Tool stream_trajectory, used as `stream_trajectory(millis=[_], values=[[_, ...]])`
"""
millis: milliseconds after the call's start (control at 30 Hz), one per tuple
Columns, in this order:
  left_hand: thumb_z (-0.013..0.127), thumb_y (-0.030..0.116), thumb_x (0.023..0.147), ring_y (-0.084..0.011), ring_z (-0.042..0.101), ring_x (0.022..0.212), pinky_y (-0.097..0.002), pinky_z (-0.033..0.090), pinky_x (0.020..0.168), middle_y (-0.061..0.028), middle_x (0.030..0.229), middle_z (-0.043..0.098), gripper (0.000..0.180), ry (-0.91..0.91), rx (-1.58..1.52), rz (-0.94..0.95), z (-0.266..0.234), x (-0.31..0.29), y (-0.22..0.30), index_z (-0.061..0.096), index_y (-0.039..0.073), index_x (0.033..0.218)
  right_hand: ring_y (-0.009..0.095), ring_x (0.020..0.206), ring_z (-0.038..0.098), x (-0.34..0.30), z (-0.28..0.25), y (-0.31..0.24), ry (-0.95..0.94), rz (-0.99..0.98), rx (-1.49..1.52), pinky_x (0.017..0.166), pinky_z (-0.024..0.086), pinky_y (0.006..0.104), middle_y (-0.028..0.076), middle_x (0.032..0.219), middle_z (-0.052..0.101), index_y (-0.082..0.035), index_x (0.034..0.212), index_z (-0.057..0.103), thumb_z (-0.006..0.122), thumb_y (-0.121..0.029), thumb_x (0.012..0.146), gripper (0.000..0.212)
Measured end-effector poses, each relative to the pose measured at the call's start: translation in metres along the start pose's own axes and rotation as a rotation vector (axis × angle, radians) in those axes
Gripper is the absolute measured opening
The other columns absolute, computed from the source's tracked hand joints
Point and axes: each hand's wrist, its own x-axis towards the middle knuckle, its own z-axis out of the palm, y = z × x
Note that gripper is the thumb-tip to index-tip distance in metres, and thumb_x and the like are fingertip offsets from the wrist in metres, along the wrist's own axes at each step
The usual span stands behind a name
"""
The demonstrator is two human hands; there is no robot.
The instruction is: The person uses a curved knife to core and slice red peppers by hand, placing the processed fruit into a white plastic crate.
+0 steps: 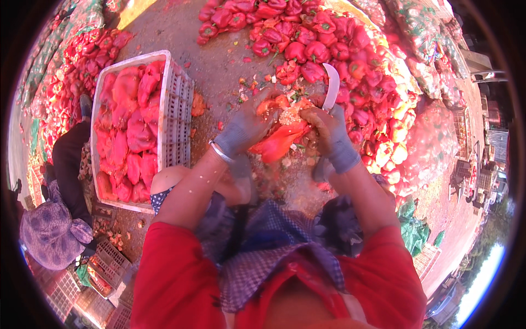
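In the middle, an opened red bell pepper (pixel 282 141) is held between my two hands, its pale seed cluster showing. My left hand (pixel 244 129), in a grey glove, grips the pepper's left side with bent fingers. My right hand (pixel 331 136), gloved likewise, is closed around a curved knife (pixel 332 82), whose blade points up and away from me. That hand's fingers also touch the pepper's right side. The knife's handle is hidden in the palm.
A white plastic crate (pixel 178 109) of opened red peppers stands at my left. Whole peppers (pixel 356 71) form a large heap ahead and right. Seeds and scraps litter the ground (pixel 213 71). Another person (pixel 57 225) sits at far left. Full net bags (pixel 433 131) lie at right.
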Motion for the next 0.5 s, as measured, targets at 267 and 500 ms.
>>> stream_trajectory(millis=[267,500], values=[[0.067,0.016,0.089,-0.0196,0.065,0.097,-0.0339,0.052,0.081,-0.0124,0.114,0.066,0.051,-0.089,0.293,-0.023,0.006,0.013,0.002,0.051,0.004,0.136,0.012,0.083,0.061,0.003,-0.018,0.004,0.020,-0.177,-0.090,0.073,0.050,0.0284,0.006,0.094,0.065,0.003,0.123,0.051,0.070,-0.018,0.087,0.046],[0.057,0.026,0.090,-0.0412,0.064,0.078,-0.0508,0.052,0.071,-0.0232,0.090,0.066,0.036,-0.016,0.249,0.058,0.016,0.008,-0.051,0.061,0.008,0.121,0.028,0.109,0.062,0.017,-0.023,0.012,-0.108,-0.457,-0.738,0.092,0.050,0.0426,0.017,0.119,0.064,-0.013,0.144,0.043,0.069,-0.038,0.086,0.068]])
